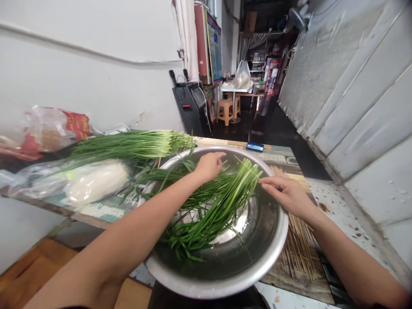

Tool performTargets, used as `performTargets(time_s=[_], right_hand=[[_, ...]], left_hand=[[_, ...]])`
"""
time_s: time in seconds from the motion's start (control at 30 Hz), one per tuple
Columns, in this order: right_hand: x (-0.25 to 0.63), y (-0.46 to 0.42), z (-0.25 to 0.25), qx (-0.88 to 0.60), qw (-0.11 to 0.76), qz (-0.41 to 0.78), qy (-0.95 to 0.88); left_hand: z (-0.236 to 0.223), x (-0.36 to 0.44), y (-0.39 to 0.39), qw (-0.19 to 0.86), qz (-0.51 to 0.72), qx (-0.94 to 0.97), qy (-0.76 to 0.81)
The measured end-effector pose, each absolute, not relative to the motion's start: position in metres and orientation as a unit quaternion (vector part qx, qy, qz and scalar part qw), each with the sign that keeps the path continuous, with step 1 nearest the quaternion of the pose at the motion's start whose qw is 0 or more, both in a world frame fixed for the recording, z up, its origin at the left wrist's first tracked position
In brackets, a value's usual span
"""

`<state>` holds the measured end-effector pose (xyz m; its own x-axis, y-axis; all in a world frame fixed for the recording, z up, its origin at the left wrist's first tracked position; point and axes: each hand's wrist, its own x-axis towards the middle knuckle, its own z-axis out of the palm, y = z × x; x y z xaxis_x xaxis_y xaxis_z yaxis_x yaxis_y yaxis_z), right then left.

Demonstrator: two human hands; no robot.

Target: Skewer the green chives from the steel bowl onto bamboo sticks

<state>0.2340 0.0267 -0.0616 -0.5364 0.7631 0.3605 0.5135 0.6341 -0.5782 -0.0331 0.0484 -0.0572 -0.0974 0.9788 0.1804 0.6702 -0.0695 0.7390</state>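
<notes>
- Centre: a loose bunch of long green stems (pixel 236 193) lies inside a metal basin (pixel 267 231), pale cut ends towards the right hand.
- Left hand (pixel 209 167): over the stems near the basin's far side; fingers partly curled, forefinger extended. Whether they grip anything cannot be told.
- Right hand (pixel 286 193): above the basin's right rim; thumb and forefinger nearly closed, apparently pinching a thin brownish strand (pixel 260 180), too small to identify.
- Step in hand (judged): picking over the cut ends. The next move would call for a light, precise pinch, with the stems kept aligned.
- Worktop (pixel 291 159): carries thin sticks (pixel 299 249) at right, a second green bunch (pixel 138 143) at left, and a clear bag (pixel 98 180) with pale contents.
- Lettering: the red-and-clear package (pixel 77 124) bears yellow characters and the blue wall board (pixel 214 47) has writing; neither is legible.
</notes>
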Motion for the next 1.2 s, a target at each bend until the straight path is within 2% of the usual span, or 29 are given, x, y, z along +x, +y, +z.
performTargets(time_s=[0.17, 0.43, 0.57, 0.97, 1.2], right_hand=[[0.235, 0.028, -0.061, -0.373, 0.295, 0.21, -0.854], [0.234, 0.028, -0.062, -0.377, 0.303, 0.206, -0.851], [0.234, 0.027, -0.061, -0.378, 0.306, 0.203, -0.85], [0.234, 0.027, -0.06, -0.374, 0.311, 0.2, -0.851], [0.234, 0.027, -0.062, -0.372, 0.319, 0.203, -0.848]], left_hand=[[-0.06, -0.038, 0.053, 0.335, 0.375, 0.568, 0.652], [-0.042, -0.012, 0.042, 0.492, 0.542, 0.378, 0.567], [-0.036, -0.008, 0.04, 0.547, 0.566, 0.321, 0.527], [-0.035, -0.011, 0.04, 0.61, 0.536, 0.318, 0.49], [-0.036, -0.01, 0.04, 0.61, 0.535, 0.325, 0.485]])
